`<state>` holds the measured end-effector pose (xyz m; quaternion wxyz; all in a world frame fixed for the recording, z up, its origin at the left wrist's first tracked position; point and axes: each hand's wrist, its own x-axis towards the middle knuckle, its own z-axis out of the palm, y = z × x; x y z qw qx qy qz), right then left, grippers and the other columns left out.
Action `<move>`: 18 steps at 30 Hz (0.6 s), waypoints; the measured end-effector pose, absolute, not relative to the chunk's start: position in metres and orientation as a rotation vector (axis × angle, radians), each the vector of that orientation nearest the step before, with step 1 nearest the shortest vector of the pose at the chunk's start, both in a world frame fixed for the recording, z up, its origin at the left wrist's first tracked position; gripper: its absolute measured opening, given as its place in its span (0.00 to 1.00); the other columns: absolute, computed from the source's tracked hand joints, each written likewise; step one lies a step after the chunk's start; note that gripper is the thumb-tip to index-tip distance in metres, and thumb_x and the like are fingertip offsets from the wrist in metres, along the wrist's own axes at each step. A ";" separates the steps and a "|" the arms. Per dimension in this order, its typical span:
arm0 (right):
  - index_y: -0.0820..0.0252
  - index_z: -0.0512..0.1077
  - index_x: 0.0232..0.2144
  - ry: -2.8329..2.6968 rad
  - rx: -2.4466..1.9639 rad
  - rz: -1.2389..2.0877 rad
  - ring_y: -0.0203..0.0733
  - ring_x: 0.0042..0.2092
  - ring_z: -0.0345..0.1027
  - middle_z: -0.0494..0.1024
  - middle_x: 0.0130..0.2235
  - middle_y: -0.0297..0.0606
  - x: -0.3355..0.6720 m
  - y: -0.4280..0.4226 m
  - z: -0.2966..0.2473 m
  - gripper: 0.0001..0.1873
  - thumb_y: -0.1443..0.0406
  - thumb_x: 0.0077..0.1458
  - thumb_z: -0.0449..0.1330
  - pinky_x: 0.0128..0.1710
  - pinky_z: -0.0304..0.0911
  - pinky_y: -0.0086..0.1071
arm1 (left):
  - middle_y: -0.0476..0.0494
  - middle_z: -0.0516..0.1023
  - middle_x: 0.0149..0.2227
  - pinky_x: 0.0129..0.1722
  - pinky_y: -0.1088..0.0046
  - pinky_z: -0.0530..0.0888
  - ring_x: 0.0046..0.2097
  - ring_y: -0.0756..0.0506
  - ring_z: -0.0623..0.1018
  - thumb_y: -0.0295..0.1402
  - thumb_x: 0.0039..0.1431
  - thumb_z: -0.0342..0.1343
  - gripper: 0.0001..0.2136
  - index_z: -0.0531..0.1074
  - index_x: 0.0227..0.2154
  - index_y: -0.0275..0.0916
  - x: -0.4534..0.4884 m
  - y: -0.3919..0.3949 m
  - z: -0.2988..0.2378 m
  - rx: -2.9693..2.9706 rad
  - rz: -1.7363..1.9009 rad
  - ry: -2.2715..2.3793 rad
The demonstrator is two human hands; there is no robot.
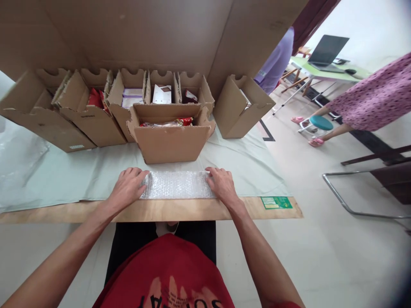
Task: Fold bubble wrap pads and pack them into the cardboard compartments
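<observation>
Far left: clear plastic sheeting point(16, 160) lies on the pale green cloth point(77, 173).
Left boxes: an open cardboard box point(58, 130) stands slanted; just beside it, a second box point(96, 128) holds red packets point(95, 99).
Left hand point(128, 184): fingers bent, thumb and forefinger touching the wrap's left end; I cannot tell whether they pinch it or only rest there.
Bubble wrap point(176, 185): lies flat near the table's front edge, between the hands; its long axis runs left to right, parallel to the wooden edge point(176, 211), short ends toward the hands.
Front box point(171, 145): stands just beyond the wrap, its long side also crosswise.
Right hand point(222, 183): curled fingers touch the wrap's right end; pinching or pressing, I cannot tell.
Right box point(239, 119): stands apart, turned at an angle.
Table corner: green label point(276, 202) on bare wood.
</observation>
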<state>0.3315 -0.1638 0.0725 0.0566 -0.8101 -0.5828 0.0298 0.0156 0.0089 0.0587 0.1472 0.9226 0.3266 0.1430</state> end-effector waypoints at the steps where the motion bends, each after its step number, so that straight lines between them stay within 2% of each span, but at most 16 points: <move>1: 0.57 0.77 0.48 -1.800 -2.460 0.104 0.51 0.46 0.70 0.83 0.43 0.45 0.332 -0.161 0.075 0.13 0.68 0.63 0.56 0.45 0.54 0.40 | 0.30 0.79 0.46 0.51 0.49 0.69 0.49 0.28 0.75 0.34 0.55 0.57 0.16 0.79 0.47 0.44 0.017 0.011 0.062 2.636 0.415 0.900; 5: 0.58 0.79 0.38 -1.934 -2.440 0.136 0.50 0.43 0.70 0.83 0.39 0.44 0.334 -0.155 0.088 0.11 0.70 0.64 0.55 0.43 0.51 0.40 | 0.30 0.78 0.51 0.55 0.46 0.66 0.54 0.27 0.74 0.30 0.52 0.57 0.17 0.78 0.46 0.44 0.027 0.014 0.075 2.665 0.318 0.743; 10: 0.60 0.77 0.42 -2.000 -2.430 0.130 0.49 0.46 0.70 0.81 0.47 0.47 0.334 -0.162 0.093 0.11 0.71 0.65 0.55 0.44 0.50 0.39 | 0.32 0.76 0.56 0.60 0.45 0.63 0.61 0.26 0.70 0.28 0.51 0.59 0.22 0.77 0.51 0.44 0.054 0.009 0.089 2.619 0.306 0.560; 14: 0.62 0.75 0.50 -2.001 -2.457 0.132 0.51 0.48 0.70 0.82 0.47 0.47 0.335 -0.162 0.090 0.14 0.71 0.64 0.56 0.45 0.50 0.40 | 0.33 0.76 0.56 0.61 0.46 0.61 0.63 0.27 0.69 0.28 0.52 0.60 0.21 0.76 0.51 0.45 0.075 0.005 0.092 2.606 0.253 0.478; 18: 0.60 0.78 0.42 -2.040 -2.451 0.167 0.52 0.48 0.71 0.83 0.43 0.46 0.335 -0.159 0.090 0.11 0.70 0.66 0.56 0.45 0.51 0.40 | 0.34 0.76 0.57 0.60 0.48 0.63 0.63 0.28 0.68 0.27 0.52 0.59 0.21 0.75 0.51 0.45 0.091 0.001 0.091 2.719 0.158 0.423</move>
